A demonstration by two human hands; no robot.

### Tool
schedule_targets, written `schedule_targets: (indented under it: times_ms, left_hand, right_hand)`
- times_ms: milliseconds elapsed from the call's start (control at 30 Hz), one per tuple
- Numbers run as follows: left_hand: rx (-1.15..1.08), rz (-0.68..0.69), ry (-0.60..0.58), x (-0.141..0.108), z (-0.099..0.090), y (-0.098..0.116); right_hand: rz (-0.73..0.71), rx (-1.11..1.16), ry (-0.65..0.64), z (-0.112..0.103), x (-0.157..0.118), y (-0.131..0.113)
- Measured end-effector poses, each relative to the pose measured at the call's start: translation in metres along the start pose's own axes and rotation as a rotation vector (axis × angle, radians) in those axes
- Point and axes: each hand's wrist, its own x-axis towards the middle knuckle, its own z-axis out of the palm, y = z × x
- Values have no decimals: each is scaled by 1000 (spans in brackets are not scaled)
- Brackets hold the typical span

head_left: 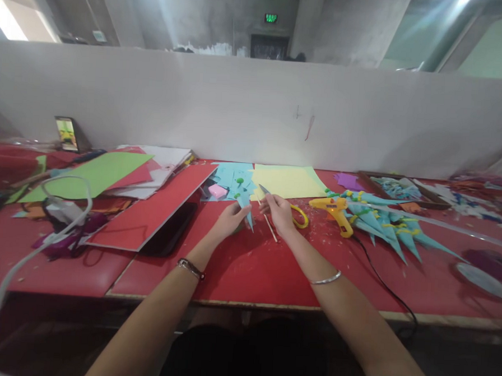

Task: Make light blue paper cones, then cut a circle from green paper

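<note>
My left hand [231,219] is closed on a light blue paper cone [245,203], its narrow tip pointing down toward me. A small green piece sits near the cone's upper end. In my right hand [280,212] is a pair of scissors [300,217] with yellow handles; the grey blades stick out up and left, close to the cone but apart from it. Below the right hand lies a thin wooden stick [271,228]. Behind both hands are blue paper pieces [235,173] and yellow paper sheets [289,179]. My fingers partly hide the cone and scissors.
A yellow glue gun [336,212] lies at right, its black cord running to the table edge. Beyond it are several blue paper cones [387,226] and a tray [402,190]. Left are a red board [149,210], green paper [100,171], a white cable [19,265] and a phone [66,133].
</note>
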Motion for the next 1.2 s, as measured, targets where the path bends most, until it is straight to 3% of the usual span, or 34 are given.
schedule_targets:
  times_ms: [167, 367, 700, 967, 1200]
  left_hand:
    - [21, 20, -51, 1, 0, -5]
    - [54, 30, -93, 0, 1, -6]
    - [85, 20, -78, -2, 2, -5]
    - [89, 19, -98, -4, 2, 1]
    - [95, 17, -69, -2, 2, -5]
  right_hand:
    - [-77, -75, 1, -1, -1, -4]
    - [-20, -20, -91, 2, 0, -2]
    - [-73, -50, -3, -2, 2, 1]
    - [63, 41, -99, 0, 1, 1]
    - [-45, -40, -27, -3, 3, 3]
